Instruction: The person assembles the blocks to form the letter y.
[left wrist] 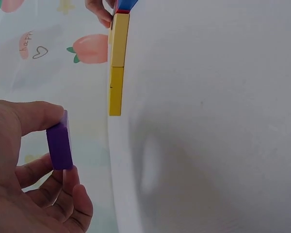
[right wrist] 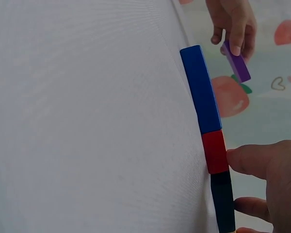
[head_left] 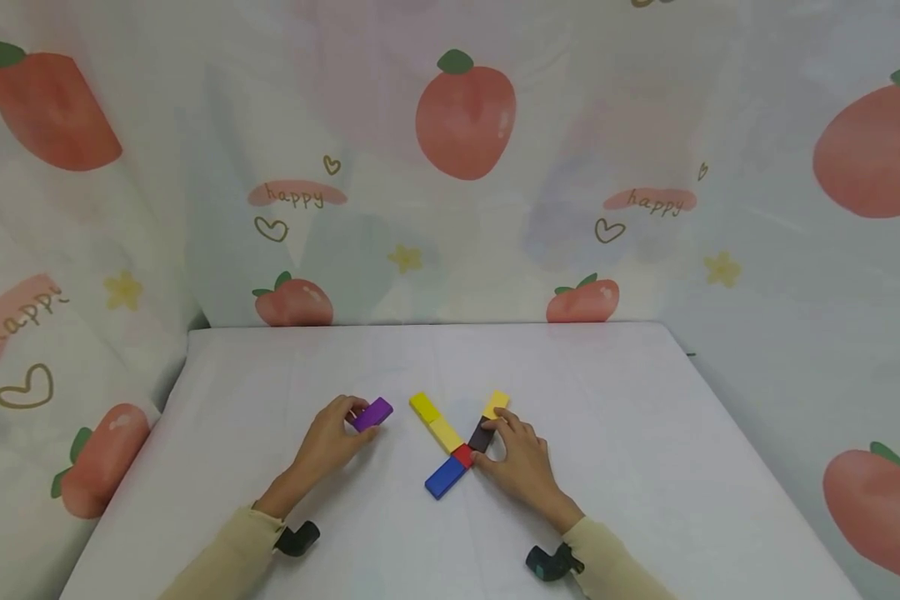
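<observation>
My left hand [head_left: 332, 443] pinches a purple block [head_left: 373, 414] between thumb and fingers, left of an X-like arrangement of blocks. In the left wrist view the purple block [left wrist: 59, 145] appears with the thumb on one end and fingers at the other. My right hand [head_left: 523, 467] touches the arrangement from the right. Its thumb meets the red block [right wrist: 215, 152] and a finger meets the black block [right wrist: 223, 204]. From the red centre run a blue block [head_left: 446, 478], a pale yellow block [head_left: 446, 434] with a bright yellow block [head_left: 424, 407] beyond, and the black block with another yellow block [head_left: 497, 402] beyond.
The blocks lie on a table [head_left: 307, 358] covered in white cloth. Behind and beside it hangs a curtain [head_left: 367, 100] printed with fruit and hearts. A black wrist camera [head_left: 297, 539] sits at the left sleeve, another wrist camera [head_left: 551, 563] at the right.
</observation>
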Tool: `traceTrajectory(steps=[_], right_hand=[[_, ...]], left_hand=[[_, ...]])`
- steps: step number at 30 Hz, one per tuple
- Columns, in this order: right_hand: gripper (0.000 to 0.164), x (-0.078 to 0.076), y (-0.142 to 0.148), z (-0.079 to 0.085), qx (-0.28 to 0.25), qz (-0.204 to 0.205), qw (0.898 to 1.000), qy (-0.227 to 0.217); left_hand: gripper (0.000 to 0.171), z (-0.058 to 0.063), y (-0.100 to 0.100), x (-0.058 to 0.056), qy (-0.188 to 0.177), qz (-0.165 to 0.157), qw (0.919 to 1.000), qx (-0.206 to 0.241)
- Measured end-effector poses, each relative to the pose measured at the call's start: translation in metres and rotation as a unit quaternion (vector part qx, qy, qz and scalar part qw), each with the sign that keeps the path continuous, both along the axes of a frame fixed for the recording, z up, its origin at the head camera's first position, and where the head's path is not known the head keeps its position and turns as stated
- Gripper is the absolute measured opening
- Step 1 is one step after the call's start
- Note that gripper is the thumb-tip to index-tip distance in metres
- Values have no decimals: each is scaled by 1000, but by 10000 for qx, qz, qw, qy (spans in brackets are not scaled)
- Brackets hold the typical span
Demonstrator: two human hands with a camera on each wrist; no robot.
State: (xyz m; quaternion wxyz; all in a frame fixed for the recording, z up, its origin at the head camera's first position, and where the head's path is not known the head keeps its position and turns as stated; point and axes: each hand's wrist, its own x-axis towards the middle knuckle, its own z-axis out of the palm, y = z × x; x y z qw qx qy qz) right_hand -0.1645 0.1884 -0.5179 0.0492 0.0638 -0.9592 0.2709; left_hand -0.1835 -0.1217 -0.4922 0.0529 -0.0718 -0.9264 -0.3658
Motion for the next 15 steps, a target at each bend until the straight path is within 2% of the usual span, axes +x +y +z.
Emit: traceTrajectory(steps=[8, 15], right_hand=[[47, -1, -2, -3, 58, 68, 9999, -92], [47, -5, -1, -4, 60, 66, 10000, -26]], left_hand=[[42, -3, -1, 14, -66, 68, 9999, -50], [38, -3, 3, 17, 56, -98, 9998, -133]])
